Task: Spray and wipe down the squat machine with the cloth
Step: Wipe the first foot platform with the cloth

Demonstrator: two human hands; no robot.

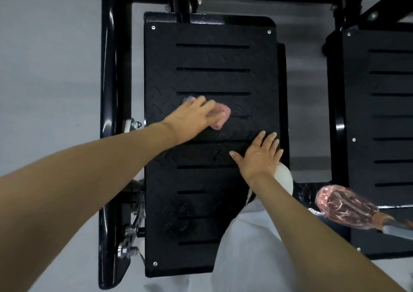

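Trouser leg (245,247): light fabric, lies over the footplate's near right corner.
Shoe (285,178): white toe, at the footplate's right edge, partly under the right wrist.
Bottle (342,207): pinkish, see-through, blurred; just right of the footplate's near right corner. Can't tell what it rests on.
Bolts (129,249): shiny hardware on the footplate's near left side.
Right hand (259,155): flat on the footplate, right of centre, fingers straight and spread, holding nothing.
Wet spots (220,151): on the footplate, just left of the right hand.
Left hand (190,117): mid-footplate, left of centre, fingers bent over the cloth, pressing it down.
Cloth (220,116): pink, bunched, on the footplate surface, sticking out past the left fingertips.
Footplate (212,68): black tread plate, cross slots, screws at corners.
Second plate (384,113): same kind, well right of the footplate.
Frame tube (109,68): glossy black, runs along the footplate's left side.
Floor (44,46): pale grey, left of the footplate, beyond the tube.
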